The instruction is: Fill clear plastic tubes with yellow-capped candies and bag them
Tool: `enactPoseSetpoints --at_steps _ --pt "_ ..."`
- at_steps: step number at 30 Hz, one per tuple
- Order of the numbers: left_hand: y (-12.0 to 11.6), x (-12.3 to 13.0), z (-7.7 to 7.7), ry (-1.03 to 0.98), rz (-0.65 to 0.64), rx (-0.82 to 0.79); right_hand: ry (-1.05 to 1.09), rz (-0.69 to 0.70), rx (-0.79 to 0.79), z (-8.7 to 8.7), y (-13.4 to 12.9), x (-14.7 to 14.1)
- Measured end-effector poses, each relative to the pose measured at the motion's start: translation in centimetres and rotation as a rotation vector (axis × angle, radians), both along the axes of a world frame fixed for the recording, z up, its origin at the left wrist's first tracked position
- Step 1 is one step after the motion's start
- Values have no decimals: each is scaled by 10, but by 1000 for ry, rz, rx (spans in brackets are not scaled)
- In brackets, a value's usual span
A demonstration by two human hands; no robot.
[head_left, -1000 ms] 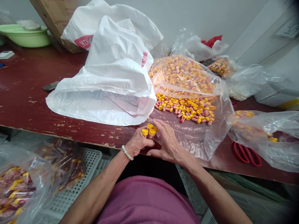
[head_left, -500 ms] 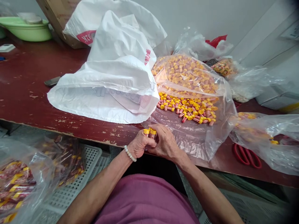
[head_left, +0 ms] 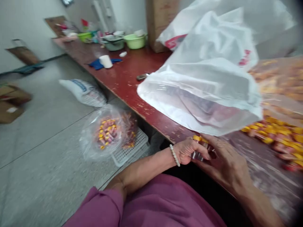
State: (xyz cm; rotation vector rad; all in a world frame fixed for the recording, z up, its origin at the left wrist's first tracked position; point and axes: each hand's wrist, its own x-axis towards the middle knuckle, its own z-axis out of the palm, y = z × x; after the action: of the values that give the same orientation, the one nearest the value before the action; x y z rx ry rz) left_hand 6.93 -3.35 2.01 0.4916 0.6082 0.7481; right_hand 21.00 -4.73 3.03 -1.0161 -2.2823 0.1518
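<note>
My left hand [head_left: 188, 150], with a beaded bracelet at the wrist, is closed around small clear tubes with yellow caps [head_left: 197, 138] at the table's front edge. My right hand [head_left: 224, 156] touches the same tubes from the right, its fingers curled about them. Their lower parts are partly hidden by my fingers. A white sack [head_left: 199, 91] lies open-mouthed just beyond my hands. To the right, a pile of yellow-capped tubes with red and white contents [head_left: 281, 135] spills from a clear plastic bag [head_left: 279, 104].
On the floor at left, a clear bag of yellow-capped tubes [head_left: 107, 130] stands beside a white perforated basket [head_left: 131, 151]. A knife-like object [head_left: 142, 76], a white roll [head_left: 105, 61] and green basins [head_left: 134, 41] lie along the red table [head_left: 132, 91]. A stuffed sack [head_left: 84, 91] rests on the floor.
The view has swung left, bringing the floor and the table's far end into sight. Both hands still hold the tubes together, and my right hand's fingers are slightly more spread.
</note>
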Motion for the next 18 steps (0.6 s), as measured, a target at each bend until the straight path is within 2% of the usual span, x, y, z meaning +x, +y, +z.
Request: enactPoseSetpoints --at_steps 5,8,12,18 --pt "-15 -70 1 82 290 31 32 296 -51 -8 12 -69" --pt "-21 -97 2 120 386 41 52 334 -45 -11 17 -103" --pt "-18 -111 0 171 450 27 82 361 -118 -13 26 -124" --pt "-17 -119 -9 199 493 46 23 436 -205 -5 30 -136"
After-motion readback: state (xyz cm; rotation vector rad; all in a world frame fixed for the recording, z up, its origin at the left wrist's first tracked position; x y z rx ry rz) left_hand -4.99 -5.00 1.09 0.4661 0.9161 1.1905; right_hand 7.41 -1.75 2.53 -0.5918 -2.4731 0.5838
